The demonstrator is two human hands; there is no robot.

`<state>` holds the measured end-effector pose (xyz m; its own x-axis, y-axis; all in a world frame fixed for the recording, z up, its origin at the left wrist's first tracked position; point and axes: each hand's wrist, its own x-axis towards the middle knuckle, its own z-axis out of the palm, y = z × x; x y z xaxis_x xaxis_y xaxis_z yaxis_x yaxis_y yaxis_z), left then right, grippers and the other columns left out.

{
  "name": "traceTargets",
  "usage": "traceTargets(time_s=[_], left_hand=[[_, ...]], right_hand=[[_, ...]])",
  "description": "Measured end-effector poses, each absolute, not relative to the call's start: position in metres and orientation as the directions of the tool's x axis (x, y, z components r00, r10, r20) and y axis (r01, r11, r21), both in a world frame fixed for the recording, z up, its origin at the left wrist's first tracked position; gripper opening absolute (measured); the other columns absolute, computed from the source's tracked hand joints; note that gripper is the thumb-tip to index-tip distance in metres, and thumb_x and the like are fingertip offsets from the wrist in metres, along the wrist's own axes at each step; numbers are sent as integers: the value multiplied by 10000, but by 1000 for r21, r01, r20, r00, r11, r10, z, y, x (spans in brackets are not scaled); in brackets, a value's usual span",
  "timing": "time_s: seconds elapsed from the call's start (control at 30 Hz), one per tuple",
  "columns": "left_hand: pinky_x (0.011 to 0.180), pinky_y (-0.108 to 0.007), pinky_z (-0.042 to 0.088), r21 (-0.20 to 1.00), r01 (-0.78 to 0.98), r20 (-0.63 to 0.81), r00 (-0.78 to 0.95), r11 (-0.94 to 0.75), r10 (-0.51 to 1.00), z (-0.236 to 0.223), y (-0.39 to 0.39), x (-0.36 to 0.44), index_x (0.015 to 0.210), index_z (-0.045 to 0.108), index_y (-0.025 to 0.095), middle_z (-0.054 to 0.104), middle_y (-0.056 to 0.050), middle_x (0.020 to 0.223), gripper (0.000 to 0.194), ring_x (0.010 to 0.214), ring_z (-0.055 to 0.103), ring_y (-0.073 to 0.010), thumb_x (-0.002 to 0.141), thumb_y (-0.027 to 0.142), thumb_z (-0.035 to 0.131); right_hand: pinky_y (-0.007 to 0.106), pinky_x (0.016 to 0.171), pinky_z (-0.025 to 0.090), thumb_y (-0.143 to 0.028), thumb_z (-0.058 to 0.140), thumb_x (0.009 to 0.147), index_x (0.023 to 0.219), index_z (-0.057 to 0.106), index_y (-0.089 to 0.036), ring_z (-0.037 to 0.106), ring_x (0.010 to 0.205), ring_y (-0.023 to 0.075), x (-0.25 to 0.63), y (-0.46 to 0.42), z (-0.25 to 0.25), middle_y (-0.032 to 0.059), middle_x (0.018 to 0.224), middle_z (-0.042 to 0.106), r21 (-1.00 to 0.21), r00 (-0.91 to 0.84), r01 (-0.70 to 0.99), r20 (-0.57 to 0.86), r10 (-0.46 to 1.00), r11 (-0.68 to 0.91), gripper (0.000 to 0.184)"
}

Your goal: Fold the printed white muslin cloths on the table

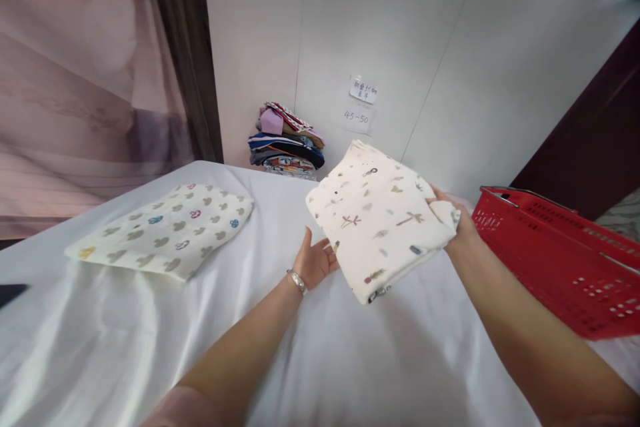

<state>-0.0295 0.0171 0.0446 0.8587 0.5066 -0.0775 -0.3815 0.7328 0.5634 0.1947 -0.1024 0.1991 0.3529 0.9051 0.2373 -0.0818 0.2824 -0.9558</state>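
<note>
A folded white cloth (380, 213) printed with small palm trees and other motifs is raised over the white-covered bed. My right hand (463, 221) grips its right edge, with the fingers partly hidden behind the fabric. Beside the cloth's lower left edge, my left hand (315, 261) is palm up, thumb raised and fingers spread, wearing a silver bracelet (297, 281) at the wrist. Its fingertips reach the cloth's edge; whether they touch it I cannot tell. To the left lies another folded white cloth (170, 230) with a mushroom-like print.
Against the wall, past the far edge, is a stack of folded fabrics (286, 140). Handwritten paper labels (358, 119) are stuck above it. A red plastic basket (555, 260) stands at the right. Pink curtains (90, 80) hang at the left, and a dark object (11, 293) shows at the left edge.
</note>
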Motion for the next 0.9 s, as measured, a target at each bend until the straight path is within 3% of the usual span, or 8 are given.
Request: traceTargets(time_s=[0.1,0.23,0.33,0.53,0.7,0.9], left_hand=[[808,-412,452,525,-445,-87,820,726,565,47,28,-36,1182,418,125,570,-165,1092,808,964,576,-274,719,756,218],[752,-405,481,581,-297,-349,750,758,562,40,29,-36,1275,282,113,553,-191,1117,835,936,591,-268,724,740,277],[756,-383,494,648,-219,-413,704,729,578,36,26,-32,1283,269,127,540,-188,1152,774,942,593,-247,753,686,343],[743,-303,514,807,-90,-395,652,583,647,33,16,-19,1055,495,121,591,-158,1088,404,891,611,-205,784,416,552],[602,-299,520,900,41,-395,500,434,771,22,10,-7,1062,457,152,635,-128,978,514,769,628,-207,634,253,724],[558,-257,482,950,66,-306,414,307,857,23,21,-13,1095,460,162,655,-88,856,505,692,623,-184,650,246,683]], right_hand=[[344,723,509,-198,568,571,1010,563,-242,637,799,223,208,-111,136,6,895,679,-985,380,-135,47,924,106,442],[327,679,513,-173,534,574,1033,559,-180,644,762,223,218,-132,55,45,823,689,-930,380,-223,-360,852,-293,460],[336,736,507,-214,507,627,1122,511,-180,635,854,228,221,-141,34,62,948,672,-919,313,-214,-386,868,-332,496],[330,758,503,-236,517,642,1125,513,-185,627,894,227,232,-136,54,63,988,664,-901,249,-75,-433,867,-428,486],[335,710,510,-385,616,667,998,570,-139,638,837,243,241,-130,58,121,945,670,-800,320,45,-556,767,-598,415],[297,670,510,-475,632,672,1003,560,-159,629,848,216,236,-142,53,110,990,653,-832,263,105,-506,822,-545,463]])
